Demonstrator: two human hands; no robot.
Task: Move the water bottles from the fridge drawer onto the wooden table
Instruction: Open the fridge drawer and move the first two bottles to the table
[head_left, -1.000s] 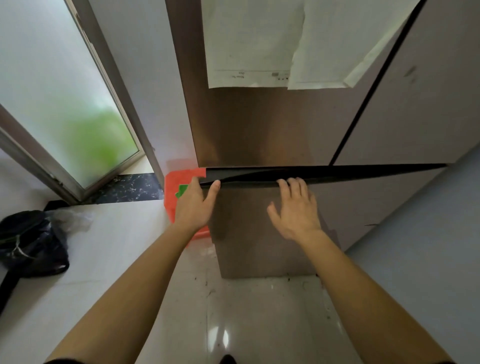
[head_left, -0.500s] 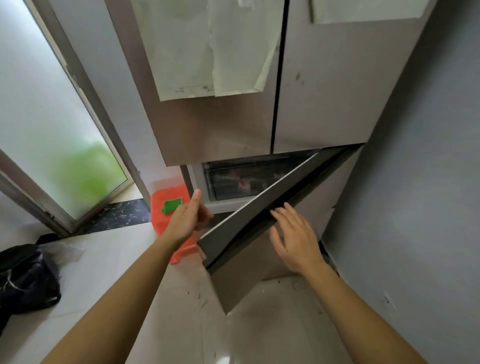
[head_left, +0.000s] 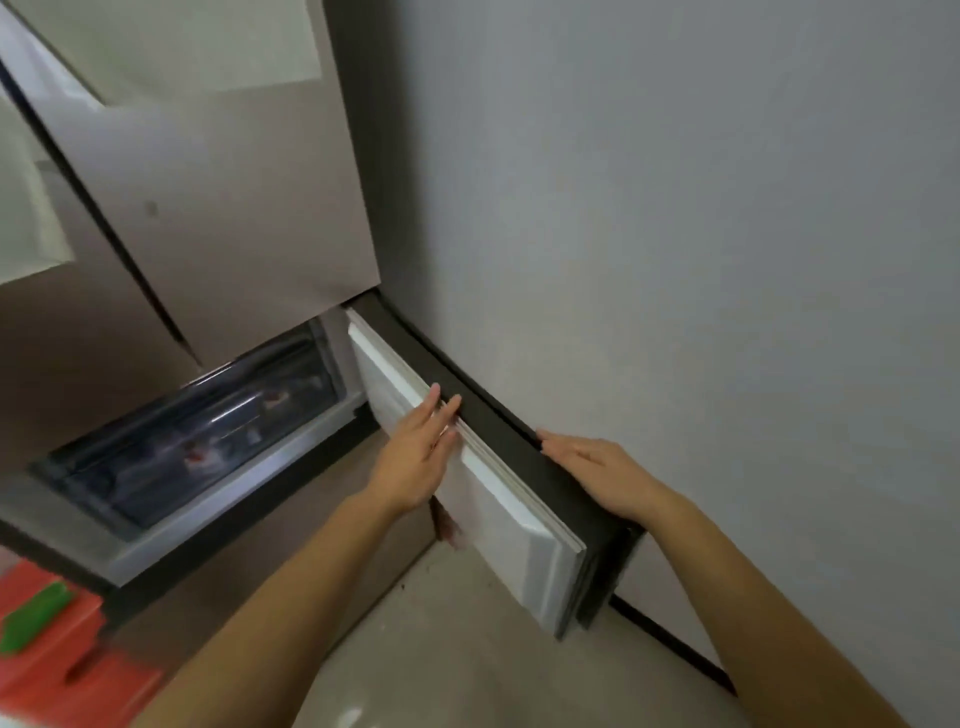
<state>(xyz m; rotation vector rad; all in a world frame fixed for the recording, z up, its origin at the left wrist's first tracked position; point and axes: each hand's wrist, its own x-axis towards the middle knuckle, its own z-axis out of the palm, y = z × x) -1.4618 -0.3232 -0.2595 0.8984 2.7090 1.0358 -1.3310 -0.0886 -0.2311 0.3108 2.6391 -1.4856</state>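
Note:
The lower fridge door (head_left: 498, 509) stands swung wide open to the right, its white inner lining facing left. My left hand (head_left: 421, 452) lies flat with straight fingers on the door's inner side near its top edge. My right hand (head_left: 592, 467) rests with straight fingers on the door's dark top edge. Behind the door, the clear fridge drawer (head_left: 192, 441) is shut in its white frame. Blurred contents show through its front; no water bottle can be made out. The wooden table is out of view.
A grey wall (head_left: 701, 260) runs close along the right of the open door. The upper fridge doors (head_left: 218, 197) with taped papers are closed. A red plastic stool with a green piece (head_left: 52, 639) sits on the tiled floor at lower left.
The lower door has swung from nearly closed to fully open toward the right wall. My view turned right. My left hand moved from the door's left edge to its inner face.

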